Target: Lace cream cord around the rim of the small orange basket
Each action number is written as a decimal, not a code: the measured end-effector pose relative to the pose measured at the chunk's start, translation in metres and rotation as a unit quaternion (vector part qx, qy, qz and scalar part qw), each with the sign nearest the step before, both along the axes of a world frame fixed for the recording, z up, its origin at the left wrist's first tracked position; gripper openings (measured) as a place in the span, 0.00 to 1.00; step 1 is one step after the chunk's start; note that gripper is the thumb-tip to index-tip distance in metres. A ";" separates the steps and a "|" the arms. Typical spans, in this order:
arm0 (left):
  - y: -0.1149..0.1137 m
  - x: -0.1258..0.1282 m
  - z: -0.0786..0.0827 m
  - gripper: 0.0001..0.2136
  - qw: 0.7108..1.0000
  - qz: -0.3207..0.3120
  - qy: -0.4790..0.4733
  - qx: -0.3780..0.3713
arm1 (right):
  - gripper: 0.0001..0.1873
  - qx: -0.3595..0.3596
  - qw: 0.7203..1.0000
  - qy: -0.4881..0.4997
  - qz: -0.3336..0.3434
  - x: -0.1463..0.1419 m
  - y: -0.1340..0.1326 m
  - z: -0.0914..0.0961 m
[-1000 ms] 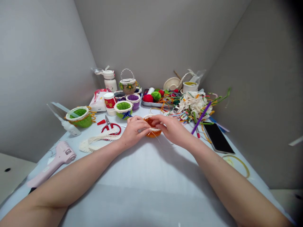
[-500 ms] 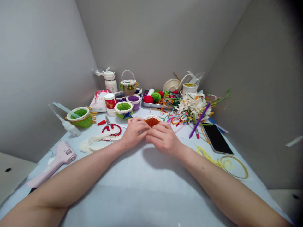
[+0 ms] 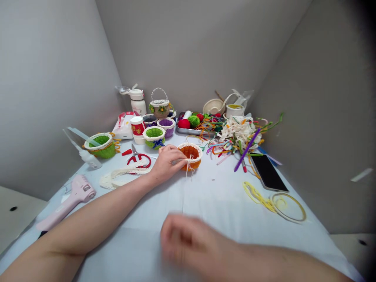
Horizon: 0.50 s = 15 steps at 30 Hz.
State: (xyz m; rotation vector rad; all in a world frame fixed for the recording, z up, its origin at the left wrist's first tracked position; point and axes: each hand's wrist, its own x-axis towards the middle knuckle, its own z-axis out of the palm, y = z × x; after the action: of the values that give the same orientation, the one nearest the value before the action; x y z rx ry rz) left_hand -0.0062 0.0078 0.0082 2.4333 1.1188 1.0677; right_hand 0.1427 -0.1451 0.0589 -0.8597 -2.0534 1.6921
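My left hand point(image 3: 169, 161) is closed on the left side of a small orange basket point(image 3: 192, 168), its fingertips at the white lace rim. The basket stands upright on the table, and a thin cream string bow point(image 3: 190, 163) hangs with loose ends down its front. Much closer to me, over the front of the table, is my right hand point(image 3: 190, 243). It is smeared by motion; its fingers look curled, but whether anything is in them does not show.
Red-handled scissors point(image 3: 139, 161), lace ribbon point(image 3: 113, 178) and a pink glue gun point(image 3: 75, 196) lie left. Behind are a green basket point(image 3: 154, 137) and a tray point(image 3: 190, 130) of yarn. On the right are a cord heap point(image 3: 239, 131), phone point(image 3: 269, 172) and yellow yarn point(image 3: 258, 197).
My right hand has left the orange basket and moved back toward me, uncovering the basket's front and the string bow. My left hand has stayed at the rim.
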 end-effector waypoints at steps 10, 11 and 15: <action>0.000 0.000 0.000 0.07 1.000 -0.007 0.004 0.007 | 0.18 -0.041 0.919 0.037 -0.390 0.018 0.085 -0.056; 0.000 0.000 0.000 0.07 1.000 -0.009 0.003 0.008 | 0.19 -0.054 0.921 0.046 -0.384 0.017 0.087 -0.057; -0.002 0.001 0.002 0.07 1.000 -0.009 0.000 0.010 | 0.15 -0.071 0.923 0.063 -0.373 0.010 0.083 -0.054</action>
State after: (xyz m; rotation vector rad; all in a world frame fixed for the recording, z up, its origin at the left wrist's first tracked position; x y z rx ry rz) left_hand -0.0048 0.0057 0.0100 2.4542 1.0892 1.0791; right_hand 0.1528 -0.0617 0.0045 -1.3226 -1.2667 1.4046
